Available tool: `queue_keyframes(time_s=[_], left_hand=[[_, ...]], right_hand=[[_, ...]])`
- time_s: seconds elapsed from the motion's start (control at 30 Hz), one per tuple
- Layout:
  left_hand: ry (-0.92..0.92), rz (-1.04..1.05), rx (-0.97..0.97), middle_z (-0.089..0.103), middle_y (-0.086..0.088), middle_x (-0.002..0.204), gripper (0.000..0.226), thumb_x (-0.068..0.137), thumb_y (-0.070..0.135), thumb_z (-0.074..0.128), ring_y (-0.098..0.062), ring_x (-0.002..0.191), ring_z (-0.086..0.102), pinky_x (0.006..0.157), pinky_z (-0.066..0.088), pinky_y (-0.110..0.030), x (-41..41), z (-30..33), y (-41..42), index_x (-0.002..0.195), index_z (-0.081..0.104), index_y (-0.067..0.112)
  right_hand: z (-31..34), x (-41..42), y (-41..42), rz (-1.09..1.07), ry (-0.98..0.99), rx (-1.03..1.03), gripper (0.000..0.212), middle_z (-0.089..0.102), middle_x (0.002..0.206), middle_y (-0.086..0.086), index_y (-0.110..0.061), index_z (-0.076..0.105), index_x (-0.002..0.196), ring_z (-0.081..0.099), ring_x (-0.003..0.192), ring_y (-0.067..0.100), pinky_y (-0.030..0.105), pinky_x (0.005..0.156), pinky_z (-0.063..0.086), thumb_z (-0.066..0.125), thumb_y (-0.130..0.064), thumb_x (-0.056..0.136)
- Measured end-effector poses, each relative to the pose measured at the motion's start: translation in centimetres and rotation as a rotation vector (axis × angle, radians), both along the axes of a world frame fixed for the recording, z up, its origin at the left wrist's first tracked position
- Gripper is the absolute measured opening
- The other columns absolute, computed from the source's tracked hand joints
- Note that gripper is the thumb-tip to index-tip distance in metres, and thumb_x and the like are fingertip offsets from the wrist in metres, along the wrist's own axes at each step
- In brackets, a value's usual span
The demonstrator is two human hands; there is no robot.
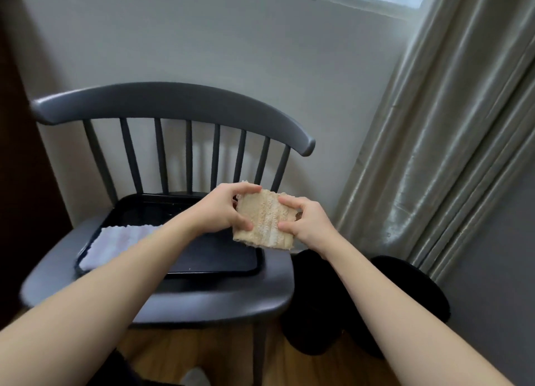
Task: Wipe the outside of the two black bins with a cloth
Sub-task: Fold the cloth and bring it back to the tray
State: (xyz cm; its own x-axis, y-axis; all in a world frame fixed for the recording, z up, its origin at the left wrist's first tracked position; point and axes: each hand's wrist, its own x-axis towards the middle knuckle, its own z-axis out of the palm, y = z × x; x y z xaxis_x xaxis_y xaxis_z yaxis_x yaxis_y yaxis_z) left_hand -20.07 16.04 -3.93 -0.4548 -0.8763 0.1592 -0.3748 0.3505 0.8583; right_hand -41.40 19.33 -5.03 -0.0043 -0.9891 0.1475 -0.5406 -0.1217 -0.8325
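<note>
Head view: while both hands meet over the chair (162,296), here is the layout.
Cloth (265,220): one tan cloth, folded to a pad and held up above the tray's right end, likely being readied for wiping.
Left hand (223,209): grip closed on the cloth's left edge.
Right hand (307,220): grip closed on the right edge.
Bins: two, the near black bin (312,307) and the far black bin (411,296), on the floor right of the chair, below the hands, untouched.
Tray (214,258): one, on the seat, carrying one white cloth (115,241), probably a spare.
</note>
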Motion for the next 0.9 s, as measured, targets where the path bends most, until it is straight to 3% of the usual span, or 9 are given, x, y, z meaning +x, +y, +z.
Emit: queue_keyframes(time_s=[0.1,0.27,0.5,0.7,0.83,0.9], left_hand=[[-0.007,0.068,-0.003,0.053,0.018,0.122,0.083,0.062,0.002,0.087,-0.011,0.112,0.056,0.097,0.049,-0.031,2.2,0.9,-0.1,0.135,0.055,0.025],[-0.013,0.202,-0.004,0.06,0.007,0.12,0.084,0.061,-0.001,0.087,-0.014,0.11,0.059,0.092,0.051,-0.028,5.8,1.8,0.6,0.134,0.055,0.023],[-0.083,0.337,-0.002,0.056,0.004,0.122,0.083,0.062,0.001,0.087,-0.018,0.108,0.058,0.087,0.051,-0.029,10.1,2.3,1.1,0.134,0.055,0.024],[-0.173,0.388,-0.008,0.052,0.006,0.125,0.085,0.063,0.004,0.087,-0.013,0.111,0.051,0.088,0.039,-0.021,14.0,1.4,-1.1,0.139,0.051,0.019],[-0.176,0.401,0.029,0.054,0.004,0.125,0.088,0.061,0.001,0.086,-0.016,0.111,0.054,0.09,0.043,-0.023,16.4,-0.1,-3.5,0.14,0.049,0.016],[-0.183,0.414,0.048,0.054,0.002,0.129,0.089,0.061,0.001,0.086,-0.017,0.114,0.053,0.098,0.044,-0.027,17.6,-1.0,-4.6,0.141,0.049,0.016]], right_hand=[[1.3,2.2,-0.8,0.004,0.04,-0.012,0.064,0.059,0.13,-0.004,-0.022,0.06,0.131,0.06,0.113,0.016,0.037,0.1,0.05,0.08,-0.005,0.073],[2.1,6.0,-1.3,0.058,0.004,-0.022,0.066,0.062,0.128,-0.005,-0.02,0.059,0.134,0.061,0.111,0.01,0.028,0.1,0.049,0.082,-0.007,0.073],[2.1,10.6,-2.5,0.121,-0.016,-0.042,0.06,0.061,0.128,-0.003,-0.024,0.061,0.131,0.059,0.113,0.013,0.029,0.098,0.049,0.081,-0.013,0.076],[0.8,15.0,-4.9,0.127,-0.029,-0.002,0.058,0.058,0.134,0.0,-0.021,0.058,0.134,0.057,0.118,0.016,0.029,0.099,0.048,0.078,-0.01,0.08],[-0.3,17.6,-7.0,0.129,-0.01,0.014,0.058,0.053,0.14,-0.002,-0.02,0.057,0.135,0.055,0.12,0.014,0.016,0.087,0.043,0.077,-0.009,0.082],[-1.0,18.8,-8.2,0.132,0.01,0.024,0.058,0.052,0.142,-0.001,-0.019,0.056,0.136,0.053,0.123,0.014,0.016,0.091,0.039,0.076,-0.009,0.082]])
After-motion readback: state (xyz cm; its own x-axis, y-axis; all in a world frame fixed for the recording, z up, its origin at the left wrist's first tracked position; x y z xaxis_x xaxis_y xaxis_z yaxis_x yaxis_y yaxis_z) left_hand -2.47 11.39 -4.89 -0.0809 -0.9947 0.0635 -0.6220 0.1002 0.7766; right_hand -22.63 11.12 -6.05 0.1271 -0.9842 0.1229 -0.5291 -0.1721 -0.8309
